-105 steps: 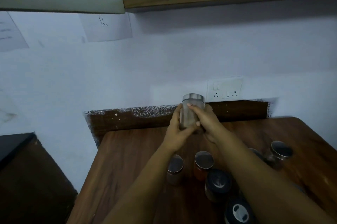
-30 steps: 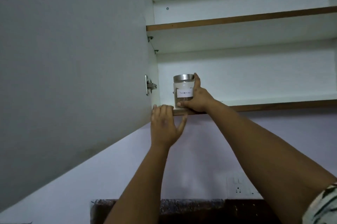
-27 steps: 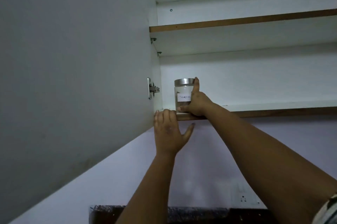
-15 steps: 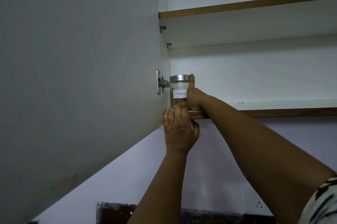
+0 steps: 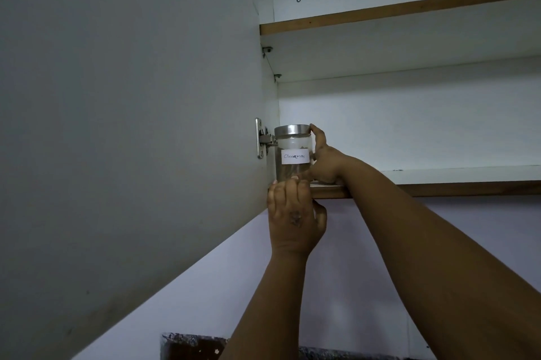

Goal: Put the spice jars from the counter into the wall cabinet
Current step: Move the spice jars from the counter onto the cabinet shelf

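Cinnamon jar (image 5: 292,156): upright on the bottom shelf (image 5: 439,173) of the wall cabinet, at the far left end, tight beside the left side wall and just right of the lower door hinge (image 5: 262,138). Steel lid up, long axis vertical, handwritten label facing you. The base sits close to the shelf's front lip; whether it is fully clear of the edge cannot be told from here.

Your right hand (image 5: 322,165) is wrapped round the jar's right side, thumb up against the lid rim, fingers curled low round the glass. It holds the jar.

Your left hand (image 5: 294,217) holds nothing: fingers straight and together, tips resting on the shelf's front edge directly below the jar, thumb spread to the right.

Relation that matters: the jar lies straight ahead and above both hands, and your right hand is the one on it. Open shelf runs to the right and back behind the jar; the cabinet door (image 5: 128,125) stands open on the left.

Judgement: placement looks all but done. Nudge the jar back from the lip before you let go, then draw the right hand away rightward so the lid is not caught.
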### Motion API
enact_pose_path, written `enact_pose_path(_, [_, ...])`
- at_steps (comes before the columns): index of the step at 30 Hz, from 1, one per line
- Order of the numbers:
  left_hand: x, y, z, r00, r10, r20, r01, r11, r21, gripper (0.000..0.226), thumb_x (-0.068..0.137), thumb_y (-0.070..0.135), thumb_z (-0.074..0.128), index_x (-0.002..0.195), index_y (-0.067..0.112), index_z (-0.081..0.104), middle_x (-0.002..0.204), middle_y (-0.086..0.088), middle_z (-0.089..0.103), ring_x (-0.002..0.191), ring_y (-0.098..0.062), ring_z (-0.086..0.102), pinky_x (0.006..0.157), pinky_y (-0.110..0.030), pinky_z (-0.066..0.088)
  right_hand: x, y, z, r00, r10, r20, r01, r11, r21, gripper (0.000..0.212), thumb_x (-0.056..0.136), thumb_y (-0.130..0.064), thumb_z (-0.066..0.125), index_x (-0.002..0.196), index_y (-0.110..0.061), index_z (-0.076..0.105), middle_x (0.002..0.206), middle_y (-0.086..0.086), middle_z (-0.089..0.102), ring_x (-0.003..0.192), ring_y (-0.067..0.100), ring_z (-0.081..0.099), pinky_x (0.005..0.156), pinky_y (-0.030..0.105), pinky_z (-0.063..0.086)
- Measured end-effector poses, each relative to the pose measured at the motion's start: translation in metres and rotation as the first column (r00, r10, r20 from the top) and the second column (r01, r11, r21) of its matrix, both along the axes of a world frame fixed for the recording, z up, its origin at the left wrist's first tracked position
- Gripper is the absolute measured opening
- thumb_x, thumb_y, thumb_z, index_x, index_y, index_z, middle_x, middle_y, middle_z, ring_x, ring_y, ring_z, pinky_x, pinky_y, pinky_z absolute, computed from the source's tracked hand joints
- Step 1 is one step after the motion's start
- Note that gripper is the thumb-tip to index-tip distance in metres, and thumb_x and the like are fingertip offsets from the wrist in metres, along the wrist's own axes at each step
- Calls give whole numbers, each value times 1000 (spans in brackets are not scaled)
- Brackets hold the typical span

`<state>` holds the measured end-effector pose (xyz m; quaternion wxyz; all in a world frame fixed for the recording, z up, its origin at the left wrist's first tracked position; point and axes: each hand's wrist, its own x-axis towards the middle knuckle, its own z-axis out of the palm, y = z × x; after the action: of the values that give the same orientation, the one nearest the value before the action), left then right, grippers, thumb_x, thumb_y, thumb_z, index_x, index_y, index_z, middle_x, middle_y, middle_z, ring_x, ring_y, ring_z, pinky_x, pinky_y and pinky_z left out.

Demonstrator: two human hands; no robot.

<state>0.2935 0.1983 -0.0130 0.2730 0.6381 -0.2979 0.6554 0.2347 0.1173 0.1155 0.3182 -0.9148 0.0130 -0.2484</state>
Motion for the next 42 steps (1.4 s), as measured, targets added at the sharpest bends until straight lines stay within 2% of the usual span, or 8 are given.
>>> enact_pose_path(3, [1, 0, 0, 1000, 3, -11, -2, 1000, 12, 61, 61, 26, 75, 113, 11, 46, 99, -8, 62, 98, -26, 57, 105, -42, 40, -2, -1, 2, 1000, 12, -28, -11, 1000, 26, 120, 81, -7, 75, 151, -23, -22, 137, 17, 53, 106, 23, 53, 92, 27, 38])
enact_pose_path(8, [2, 0, -2, 1000, -10, -15, 10, 1000, 14, 62, 62, 26, 74, 116, 10, 47, 100, -9, 61, 101, -26, 54, 106, -42, 39, -4, -2, 2, 998, 13, -61, -11, 1000, 17, 120, 84, -8, 73, 150, -23, -26, 143, 16, 47, 125, 29, 49, 95, 28, 36])
enact_pose_path(14, [3, -1, -1, 999, 11, -31, -11, 1000, 22, 62, 62, 26, 75, 115, 10, 47, 99, -9, 62, 98, -29, 60, 106, -45, 40, -2, -4, 1, 998, -5, -59, 6, 1000, 15, 124, 82, -11, 75, 148, -24, -29, 146, 17, 44, 129, 31, 47, 107, 35, 35])
enact_pose_path(22, [2, 2, -1, 1000, 19, -22, -18, 999, 34, 65, 60, 26, 75, 117, 9, 48, 100, -10, 62, 100, -28, 56, 105, -45, 41, -10, -1, 0, 998, -19, -64, 20, 1000, 15, 124, 83, -13, 74, 147, -22, -31, 148, 15, 43, 131, 30, 46, 106, 33, 33])
enact_pose_path(28, [1, 2, -2, 999, 39, -20, -39, 999, 34, 67, 61, 27, 74, 121, 5, 56, 104, -11, 61, 105, -26, 48, 106, -46, 39, -24, -4, -2, 992, -94, -87, 98, 994, 45, 127, 82, -28, 75, 145, -23, -35, 150, 18, 40, 133, 31, 45, 108, 36, 33])
enact_pose_path(34, [-10, 8, -3, 1000, -1, -17, 2, 1000, 29, 52, 60, 22, 74, 107, 7, 57, 100, -11, 59, 102, -27, 48, 106, -47, 39, -36, 1, -16, 965, -261, -42, 251, 955, -157, 112, 90, -51, 59, 145, -24, -34, 131, 23, 56, 108, 30, 60, 90, 36, 42])
enact_pose_path(38, [-15, 14, -6, 998, -50, -29, 51, 996, 68, 45, 63, 19, 70, 104, 7, 56, 98, -11, 58, 98, -27, 50, 109, -44, 35, -46, 3, -45, 841, -528, 118, 527, 749, -402, 77, 96, -63, 18, 152, -25, -18, 126, 18, 60, 108, 32, 60, 83, 39, 41])
enact_pose_path(42, [-26, 24, -5, 991, -92, -97, 103, 987, 120, 44, 64, 20, 66, 104, 3, 58, 98, -13, 57, 97, -33, 54, 111, -47, 32, -67, 2, -71, 748, -580, 322, 662, 622, -417, 64, 100, -55, 18, 151, -18, 29, 127, 16, 60, 118, 35, 53, 98, 42, 33])
